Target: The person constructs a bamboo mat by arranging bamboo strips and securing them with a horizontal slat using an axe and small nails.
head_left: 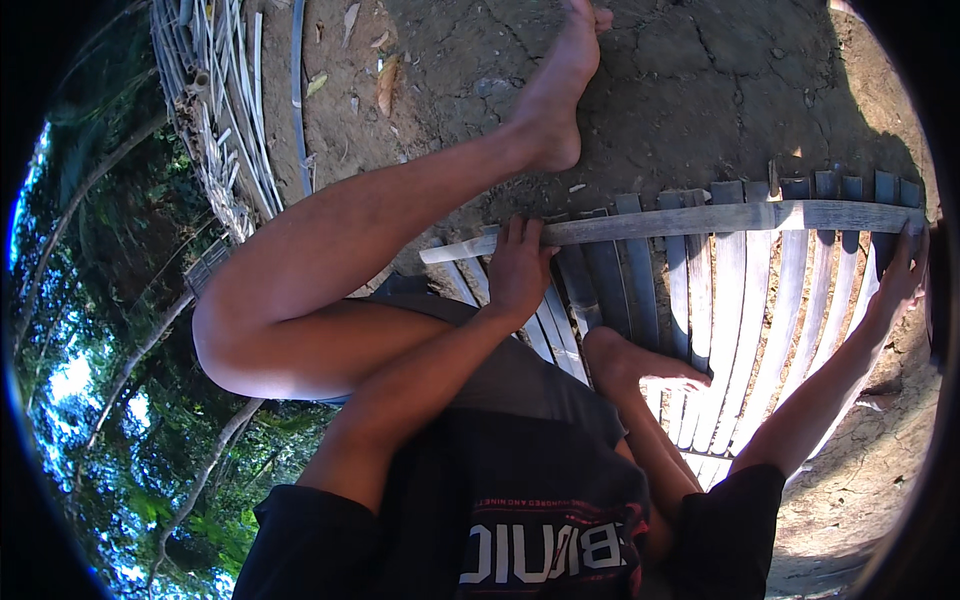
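Observation:
A mat of several grey bamboo slats (740, 320) lies side by side on cracked soil. One long bamboo cross slat (700, 219) runs across their far ends. My left hand (520, 268) grips this cross slat near its left end, fingers curled over it. My right hand (899, 277) holds the slat's right end at the mat's right edge, in shadow. My bare right foot (640, 368) rests on the slats between my arms. My left leg bends over the mat's left part, with its foot (560, 95) on the soil beyond.
A bundle of thin bamboo strips (222, 120) lies on the ground at the upper left, next to a dark curved rod (298, 90). Dry leaves (386, 82) are scattered on the soil. Green plants and thin branches (130, 380) fill the left side.

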Tool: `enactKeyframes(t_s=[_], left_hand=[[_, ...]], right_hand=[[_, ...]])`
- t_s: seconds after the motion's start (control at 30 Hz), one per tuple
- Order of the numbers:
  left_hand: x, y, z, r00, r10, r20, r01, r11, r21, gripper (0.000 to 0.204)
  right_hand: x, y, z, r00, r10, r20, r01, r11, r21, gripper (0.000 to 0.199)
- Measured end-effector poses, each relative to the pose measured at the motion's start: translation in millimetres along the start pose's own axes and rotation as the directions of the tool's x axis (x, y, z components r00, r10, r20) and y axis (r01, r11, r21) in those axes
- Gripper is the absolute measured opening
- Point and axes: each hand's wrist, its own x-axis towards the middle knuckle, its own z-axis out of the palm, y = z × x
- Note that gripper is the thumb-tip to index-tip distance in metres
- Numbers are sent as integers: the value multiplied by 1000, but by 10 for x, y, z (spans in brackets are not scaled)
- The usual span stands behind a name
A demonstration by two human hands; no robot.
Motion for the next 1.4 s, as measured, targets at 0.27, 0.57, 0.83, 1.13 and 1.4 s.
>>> enactKeyframes(t_s=[0.27,0.57,0.83,1.13,1.4], left_hand=[[-8,14,24,1000,-3,-11,2,1000,-29,38],[0,9,25,1000,-20,22,20,1000,-22,37],[43,7,94,1000,9,5,-9,1000,13,36],[53,37,4,996,28,90,-32,999,38,34],[36,32,12,993,85,88,-89,995,42,32]], right_hand=[[48,63,8,998,-44,-38,42,998,-54,56],[39,15,41,998,-46,-37,45,998,-34,52],[205,286,-106,996,-82,-39,82,996,22,56],[-262,-469,-47,997,48,-53,-53,994,-95,52],[-321,-472,-49,997,39,-63,-45,995,-86,57]])
